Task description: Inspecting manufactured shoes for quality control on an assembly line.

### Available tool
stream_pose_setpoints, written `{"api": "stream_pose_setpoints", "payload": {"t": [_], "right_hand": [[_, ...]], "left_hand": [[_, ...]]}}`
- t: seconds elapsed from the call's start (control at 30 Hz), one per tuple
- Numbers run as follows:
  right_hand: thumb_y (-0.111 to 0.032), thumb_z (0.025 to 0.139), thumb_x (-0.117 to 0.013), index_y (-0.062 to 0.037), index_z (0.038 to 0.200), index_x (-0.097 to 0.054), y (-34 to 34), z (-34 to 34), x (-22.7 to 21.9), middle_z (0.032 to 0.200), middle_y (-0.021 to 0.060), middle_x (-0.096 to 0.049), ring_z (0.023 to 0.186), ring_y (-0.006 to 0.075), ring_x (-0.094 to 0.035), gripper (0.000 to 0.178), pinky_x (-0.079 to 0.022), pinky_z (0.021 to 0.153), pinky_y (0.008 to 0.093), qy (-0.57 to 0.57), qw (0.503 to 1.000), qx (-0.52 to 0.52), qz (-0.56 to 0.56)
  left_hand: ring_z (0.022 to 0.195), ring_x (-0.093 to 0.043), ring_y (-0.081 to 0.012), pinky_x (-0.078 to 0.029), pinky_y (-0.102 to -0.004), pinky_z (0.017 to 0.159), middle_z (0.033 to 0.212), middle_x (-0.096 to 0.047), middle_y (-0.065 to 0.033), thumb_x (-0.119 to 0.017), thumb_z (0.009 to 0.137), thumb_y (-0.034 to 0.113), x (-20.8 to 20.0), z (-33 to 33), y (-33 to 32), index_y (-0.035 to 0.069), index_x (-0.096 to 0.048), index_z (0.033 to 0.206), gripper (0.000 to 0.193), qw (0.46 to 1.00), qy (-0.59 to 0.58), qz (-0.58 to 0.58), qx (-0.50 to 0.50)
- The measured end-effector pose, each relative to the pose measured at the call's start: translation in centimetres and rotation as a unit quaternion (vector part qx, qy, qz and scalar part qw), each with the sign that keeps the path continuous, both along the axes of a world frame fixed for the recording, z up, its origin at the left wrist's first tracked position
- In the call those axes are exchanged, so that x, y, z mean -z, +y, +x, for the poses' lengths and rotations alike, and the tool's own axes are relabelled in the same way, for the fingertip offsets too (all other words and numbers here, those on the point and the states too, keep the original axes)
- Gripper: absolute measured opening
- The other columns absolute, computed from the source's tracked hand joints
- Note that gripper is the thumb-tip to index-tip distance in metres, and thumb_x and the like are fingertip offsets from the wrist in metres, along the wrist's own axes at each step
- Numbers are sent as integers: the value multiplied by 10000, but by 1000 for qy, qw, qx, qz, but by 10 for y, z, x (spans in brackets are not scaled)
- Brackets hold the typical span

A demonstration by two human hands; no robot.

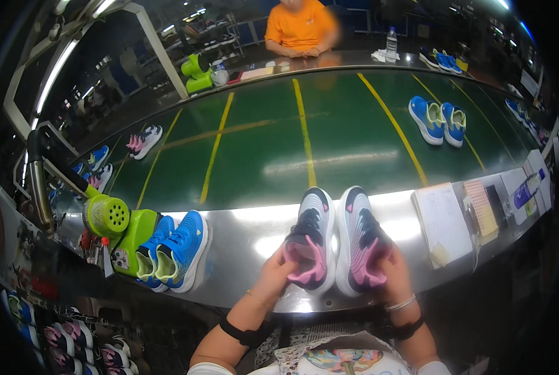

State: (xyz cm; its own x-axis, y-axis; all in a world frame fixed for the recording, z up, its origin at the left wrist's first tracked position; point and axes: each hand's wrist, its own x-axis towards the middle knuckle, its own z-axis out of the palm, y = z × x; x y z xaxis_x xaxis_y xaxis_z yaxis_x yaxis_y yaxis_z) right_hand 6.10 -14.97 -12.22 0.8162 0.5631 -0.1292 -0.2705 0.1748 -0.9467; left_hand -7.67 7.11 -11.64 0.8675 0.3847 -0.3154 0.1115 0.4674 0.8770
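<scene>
Two white-and-navy sneakers with pink linings are before me at the metal ledge, toes pointing away, almost side by side. My left hand [277, 274] grips the left sneaker [317, 231] by its heel collar, the thumb at the pink opening. Around the heel of the right sneaker [356, 234] my right hand [394, 272] is closed in the same way. Some fingers of both hands are hidden behind the shoes. To the left, a pair of blue sneakers [184, 250] with lime linings stands on the ledge.
Beyond the metal ledge [254, 225] lies a green conveyor belt [261, 150] with yellow lines, carrying blue sneakers [439, 122] and a pink-and-white pair [144, 142]. A lime-green machine [108, 215] stands left, a notepad [443, 222] right. Across the belt sits a person in orange [301, 28].
</scene>
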Motion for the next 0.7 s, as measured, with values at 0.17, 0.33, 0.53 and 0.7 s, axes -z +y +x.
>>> {"api": "stream_pose_setpoints", "payload": {"t": [0.17,0.33,0.53,0.7], "right_hand": [[-8,840,-422,-5,1247,-439,-2,-3,3,1151,115,-560,1000,198,-581,407,-473,861,305,58,993,6,102],[-22,903,-400,-12,1246,-442,-5,-9,0,1189,117,-555,1064,218,-564,345,-465,912,329,43,993,-16,105],[-79,941,-384,-27,1252,-445,-3,-17,-6,1200,97,-554,1067,204,-560,321,-461,916,324,41,991,-19,130],[-102,944,-392,-55,1339,-348,-6,-12,-1,1272,80,-492,1113,195,-522,400,-427,955,322,135,965,-47,219]], "left_hand": [[1092,-521,-187,-428,-311,935,1213,-515,-84,-516,846,54,-4,0,-12,24,-379,1318,492,968,-91,-228,-44],[1151,-473,-186,-391,-323,983,1275,-467,-63,-509,900,123,15,1,-20,41,-327,1351,493,939,-156,-305,19],[1169,-461,-183,-383,-321,992,1298,-452,-67,-497,915,197,4,-2,-28,42,-317,1355,500,955,-133,-260,46],[1153,-483,-195,-401,-332,981,1292,-455,-94,-494,901,193,-9,-6,-27,44,-335,1347,496,968,-120,-217,34]]}}
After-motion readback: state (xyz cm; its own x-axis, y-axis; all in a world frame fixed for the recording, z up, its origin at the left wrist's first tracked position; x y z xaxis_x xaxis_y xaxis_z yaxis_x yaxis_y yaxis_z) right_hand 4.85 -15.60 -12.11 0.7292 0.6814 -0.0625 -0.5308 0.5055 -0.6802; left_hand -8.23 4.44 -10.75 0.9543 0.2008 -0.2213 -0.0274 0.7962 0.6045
